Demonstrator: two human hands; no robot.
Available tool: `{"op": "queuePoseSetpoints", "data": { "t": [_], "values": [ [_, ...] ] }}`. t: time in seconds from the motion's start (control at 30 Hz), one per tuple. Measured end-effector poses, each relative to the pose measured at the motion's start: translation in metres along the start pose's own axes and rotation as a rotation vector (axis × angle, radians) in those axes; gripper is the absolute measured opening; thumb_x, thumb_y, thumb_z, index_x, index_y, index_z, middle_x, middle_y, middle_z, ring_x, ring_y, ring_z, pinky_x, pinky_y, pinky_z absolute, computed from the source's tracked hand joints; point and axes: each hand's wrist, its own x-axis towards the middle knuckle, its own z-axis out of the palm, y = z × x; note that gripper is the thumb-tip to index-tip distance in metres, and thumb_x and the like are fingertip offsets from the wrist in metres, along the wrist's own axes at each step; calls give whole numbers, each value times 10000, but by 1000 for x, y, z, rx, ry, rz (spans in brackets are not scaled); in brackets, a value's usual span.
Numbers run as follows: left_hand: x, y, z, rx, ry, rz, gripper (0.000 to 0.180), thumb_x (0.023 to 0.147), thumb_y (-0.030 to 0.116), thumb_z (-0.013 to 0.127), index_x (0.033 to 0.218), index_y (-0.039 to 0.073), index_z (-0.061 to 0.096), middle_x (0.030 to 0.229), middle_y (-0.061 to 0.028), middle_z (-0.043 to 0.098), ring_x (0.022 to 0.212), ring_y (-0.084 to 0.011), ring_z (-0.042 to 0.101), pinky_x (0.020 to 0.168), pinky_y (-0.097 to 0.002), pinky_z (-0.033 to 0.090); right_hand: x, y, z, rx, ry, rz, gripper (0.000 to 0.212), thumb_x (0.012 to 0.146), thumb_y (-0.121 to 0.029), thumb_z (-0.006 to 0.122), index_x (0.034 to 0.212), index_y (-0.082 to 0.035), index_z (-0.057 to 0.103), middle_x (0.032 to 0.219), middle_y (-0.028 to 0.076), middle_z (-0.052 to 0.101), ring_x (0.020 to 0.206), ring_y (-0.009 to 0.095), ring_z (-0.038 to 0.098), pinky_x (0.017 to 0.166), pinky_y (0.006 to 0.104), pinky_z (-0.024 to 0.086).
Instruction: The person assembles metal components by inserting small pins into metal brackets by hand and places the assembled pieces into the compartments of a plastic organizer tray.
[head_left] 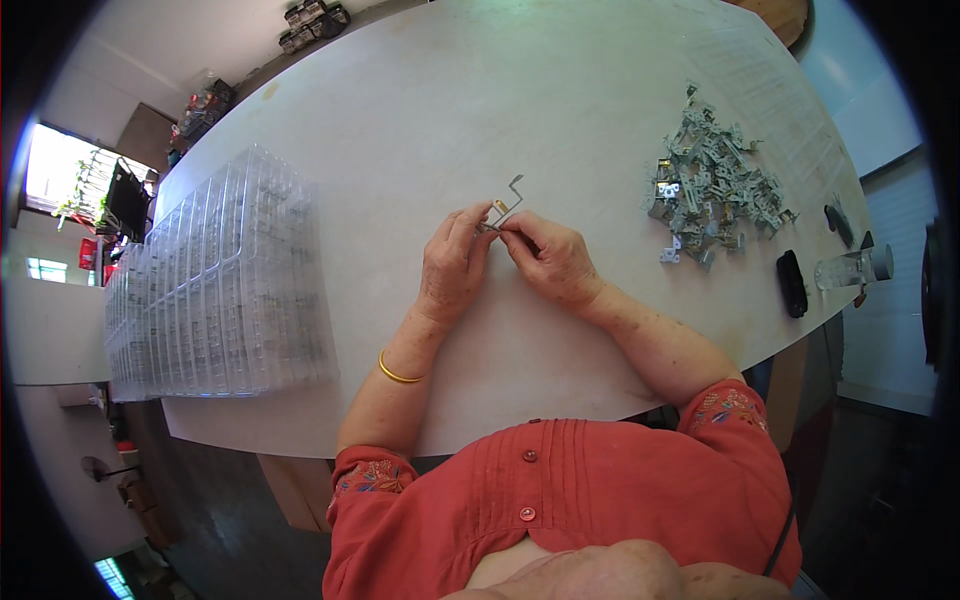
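Observation:
Above the middle of the table, my left hand (456, 262) and my right hand (551, 260) meet fingertip to fingertip. Between them they pinch a small bent metal bracket (515, 193), its stepped arm pointing up and away from me. A brass-coloured bit shows on it near my left fingers; its lower end is hidden by the fingertips. To the right lies a loose pile of similar metal brackets (715, 175), apart from my hands. On the left stands a tall stack of clear plastic trays (215, 280) with small metal parts showing inside.
The white table (400, 120) has a curved look at its far edge. At its right edge are a black case (791, 283), a clear jar (845, 268) and a dark-handled tool (838, 225). Dark bundled items (313, 24) sit beyond the far left edge.

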Motion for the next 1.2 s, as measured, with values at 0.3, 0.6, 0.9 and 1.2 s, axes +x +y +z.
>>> {"op": "queuePoseSetpoints", "data": {
  "t": [0.3,0.6,0.9,1.2],
  "values": [
    [-1,0,1,-12,-4,11,446,822,-56,661,1248,22,556,974,-155,651,856,-283,656,718,-360,550,1,2,0,1,25,58,76,899,-101,620,973,-81,622,771,114,652,678,302,644,603,378,499],
    [0,-2,1,74,8,54,410,829,-54,660,1217,-10,536,973,-163,653,850,-290,661,731,-377,549,4,2,-2,-51,9,-27,49,891,-101,614,933,-76,616,748,113,642,678,322,629,597,401,487],
    [-2,-4,-1,53,26,-64,141,843,1,661,963,13,588,901,-127,652,773,-288,642,667,-371,509,2,5,-4,-164,-24,-59,45,875,-110,600,882,-70,580,690,134,618,639,339,615,587,443,474],
    [-3,-1,-6,74,13,-201,91,825,52,672,880,32,603,1066,-134,622,922,-283,588,796,-374,447,3,8,-4,71,51,177,94,925,-148,583,902,-56,581,646,92,600,575,226,597,570,346,472]
  ]
}}
